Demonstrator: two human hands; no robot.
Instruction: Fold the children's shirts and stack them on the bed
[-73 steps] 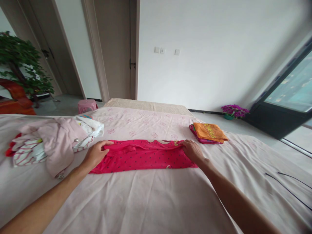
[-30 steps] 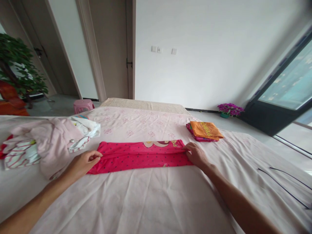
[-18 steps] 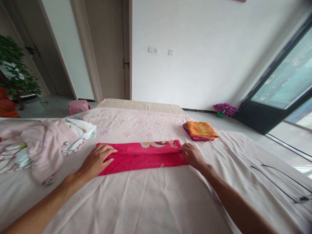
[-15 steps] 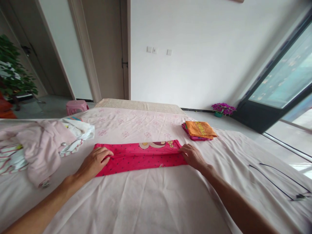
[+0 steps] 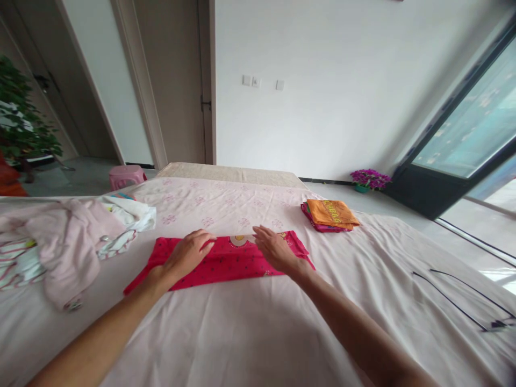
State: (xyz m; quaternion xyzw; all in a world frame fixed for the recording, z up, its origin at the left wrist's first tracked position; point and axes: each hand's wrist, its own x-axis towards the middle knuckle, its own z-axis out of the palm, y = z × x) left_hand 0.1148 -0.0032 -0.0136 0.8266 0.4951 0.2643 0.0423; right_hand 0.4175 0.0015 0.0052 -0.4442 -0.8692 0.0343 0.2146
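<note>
A red garment (image 5: 229,263) with dark dots and a printed figure lies folded into a long strip on the pale pink sheet (image 5: 250,333). Over its left half is my left hand (image 5: 191,251), fingers stretched out and holding nothing. My right hand (image 5: 274,248) is above the right half, fingers extended toward the printed figure, which it partly hides. Whether the palms touch the fabric I cannot tell. At the left a corner of the garment sticks out past my left forearm.
Loose pink and white clothes (image 5: 76,231) lie in a heap on the left. A stack of folded cloth with an orange piece (image 5: 332,213) on top sits at the back right. Dark-framed glasses (image 5: 463,301) rest at the right. A pink stool (image 5: 127,176) stands beyond the bed.
Both hands have let go of the garment's ends and moved inward over its middle. The upper layer now lies flatter, and a corner shows at the lower left.
</note>
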